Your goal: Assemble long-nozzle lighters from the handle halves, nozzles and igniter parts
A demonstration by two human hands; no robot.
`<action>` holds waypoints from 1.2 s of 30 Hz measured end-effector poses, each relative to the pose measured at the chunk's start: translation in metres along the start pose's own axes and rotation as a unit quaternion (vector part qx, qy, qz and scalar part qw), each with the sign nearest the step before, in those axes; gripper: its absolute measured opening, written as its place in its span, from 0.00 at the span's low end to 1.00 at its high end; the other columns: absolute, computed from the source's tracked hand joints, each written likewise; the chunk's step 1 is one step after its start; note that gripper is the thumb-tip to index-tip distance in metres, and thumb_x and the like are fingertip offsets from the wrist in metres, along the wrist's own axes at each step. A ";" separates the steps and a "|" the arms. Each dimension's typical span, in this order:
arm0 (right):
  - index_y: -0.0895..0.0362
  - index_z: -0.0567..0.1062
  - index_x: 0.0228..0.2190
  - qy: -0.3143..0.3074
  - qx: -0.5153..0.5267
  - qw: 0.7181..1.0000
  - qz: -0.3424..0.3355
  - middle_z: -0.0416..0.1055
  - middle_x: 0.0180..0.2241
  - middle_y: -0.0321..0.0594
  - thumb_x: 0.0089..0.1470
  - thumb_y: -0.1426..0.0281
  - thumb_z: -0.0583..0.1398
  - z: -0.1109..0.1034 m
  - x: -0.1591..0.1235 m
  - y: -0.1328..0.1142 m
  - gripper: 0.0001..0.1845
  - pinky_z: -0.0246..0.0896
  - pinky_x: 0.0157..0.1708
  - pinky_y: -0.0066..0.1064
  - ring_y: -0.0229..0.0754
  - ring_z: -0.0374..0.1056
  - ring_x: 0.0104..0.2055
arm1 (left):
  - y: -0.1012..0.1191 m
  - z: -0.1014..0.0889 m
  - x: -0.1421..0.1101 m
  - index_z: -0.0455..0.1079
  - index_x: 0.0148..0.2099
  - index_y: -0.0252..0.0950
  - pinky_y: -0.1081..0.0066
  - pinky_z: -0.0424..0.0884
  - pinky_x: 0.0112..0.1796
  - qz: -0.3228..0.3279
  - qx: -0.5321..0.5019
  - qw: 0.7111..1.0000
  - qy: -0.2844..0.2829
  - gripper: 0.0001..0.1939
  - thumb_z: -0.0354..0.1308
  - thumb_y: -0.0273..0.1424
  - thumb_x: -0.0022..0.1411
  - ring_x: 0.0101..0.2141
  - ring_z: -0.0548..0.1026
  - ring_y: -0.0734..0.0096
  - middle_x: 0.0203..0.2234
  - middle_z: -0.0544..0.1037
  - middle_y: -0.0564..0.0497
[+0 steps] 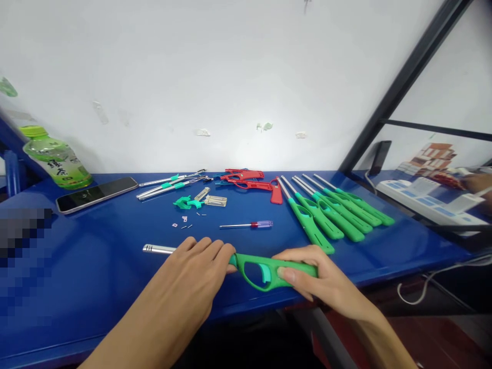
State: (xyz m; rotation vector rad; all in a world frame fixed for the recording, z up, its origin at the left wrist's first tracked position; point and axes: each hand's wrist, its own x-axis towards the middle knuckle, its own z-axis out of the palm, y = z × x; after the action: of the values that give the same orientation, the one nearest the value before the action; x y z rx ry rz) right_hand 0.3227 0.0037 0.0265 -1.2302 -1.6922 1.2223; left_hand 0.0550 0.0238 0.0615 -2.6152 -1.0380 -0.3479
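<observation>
A green long-necked gas lighter (253, 277) lies sideways between my two hands near the table's front edge, its silver tube (157, 249) pointing left. My left hand (202, 266) is closed over the tube near the green collar. Around the handle, behind the trigger loop with its teal trigger (265, 273), my right hand (315, 271) is wrapped, thumb on the near side. Beyond them lies a screwdriver (246, 225) with a clear purple and red handle. Several similar green lighters (326, 210) rest in a row to the right.
At the back are metal tubes with wires (165, 187), red handle shells (249, 183), teal triggers (186, 202), clear fuel tanks (215, 201) and tiny screws. A phone (98, 195) and a bottle (57, 156) stand left. Beyond a frame (403, 66), a power strip (430, 205) and another person's hand (480, 184) show.
</observation>
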 end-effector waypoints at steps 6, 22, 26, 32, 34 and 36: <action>0.61 0.83 0.40 0.003 0.103 0.993 0.053 0.60 0.21 0.31 0.58 0.45 0.68 -0.003 0.000 0.004 0.29 0.46 0.21 0.27 0.33 0.54 0.21 | 0.004 0.002 0.006 0.76 0.42 0.35 0.60 0.63 0.36 0.028 0.056 0.993 0.096 0.23 0.40 0.19 0.77 0.31 0.76 0.60 0.30 0.80 0.50; 0.61 0.84 0.35 -0.030 0.116 0.990 0.076 0.59 0.21 0.31 0.55 0.46 0.70 -0.017 0.009 0.001 0.28 0.36 0.16 0.26 0.30 0.50 0.19 | 0.015 0.007 0.007 0.71 0.39 0.39 0.61 0.65 0.29 0.013 0.010 0.999 0.049 0.18 0.44 0.14 0.67 0.26 0.75 0.59 0.27 0.76 0.52; 0.61 0.85 0.35 -0.075 0.066 0.994 0.047 0.56 0.18 0.29 0.61 0.48 0.66 -0.017 0.009 0.000 0.27 0.39 0.17 0.26 0.31 0.49 0.20 | 0.013 0.004 0.005 0.73 0.44 0.39 0.61 0.70 0.30 -0.009 -0.056 0.997 -0.052 0.21 0.44 0.13 0.64 0.29 0.80 0.58 0.32 0.81 0.51; 0.62 0.87 0.36 -0.062 -0.010 0.998 -0.015 0.67 0.23 0.34 0.62 0.54 0.68 -0.013 0.009 0.000 0.22 0.48 0.23 0.25 0.32 0.55 0.25 | 0.011 0.004 0.000 0.75 0.46 0.38 0.62 0.74 0.32 -0.045 -0.086 0.988 -0.119 0.17 0.48 0.17 0.68 0.31 0.82 0.58 0.40 0.85 0.47; 0.62 0.87 0.38 -0.058 -0.019 0.998 -0.024 0.68 0.24 0.35 0.63 0.53 0.67 -0.013 0.008 0.001 0.22 0.50 0.24 0.26 0.34 0.57 0.26 | 0.010 0.005 -0.002 0.75 0.46 0.38 0.63 0.75 0.33 -0.035 -0.092 0.991 -0.096 0.17 0.48 0.16 0.67 0.33 0.83 0.58 0.40 0.86 0.47; 0.62 0.86 0.39 -0.056 -0.018 0.998 -0.018 0.65 0.22 0.34 0.63 0.53 0.67 -0.012 0.007 0.002 0.23 0.47 0.22 0.26 0.33 0.55 0.24 | 0.006 0.007 -0.006 0.75 0.48 0.38 0.65 0.75 0.34 -0.026 -0.110 0.991 -0.074 0.17 0.48 0.17 0.70 0.35 0.84 0.59 0.41 0.86 0.48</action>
State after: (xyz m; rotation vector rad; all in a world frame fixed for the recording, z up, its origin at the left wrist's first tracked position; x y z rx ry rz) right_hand 0.3325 0.0136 0.0283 -1.1655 -1.8162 1.2645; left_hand 0.0555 0.0189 0.0515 -2.8507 -1.1787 -0.2972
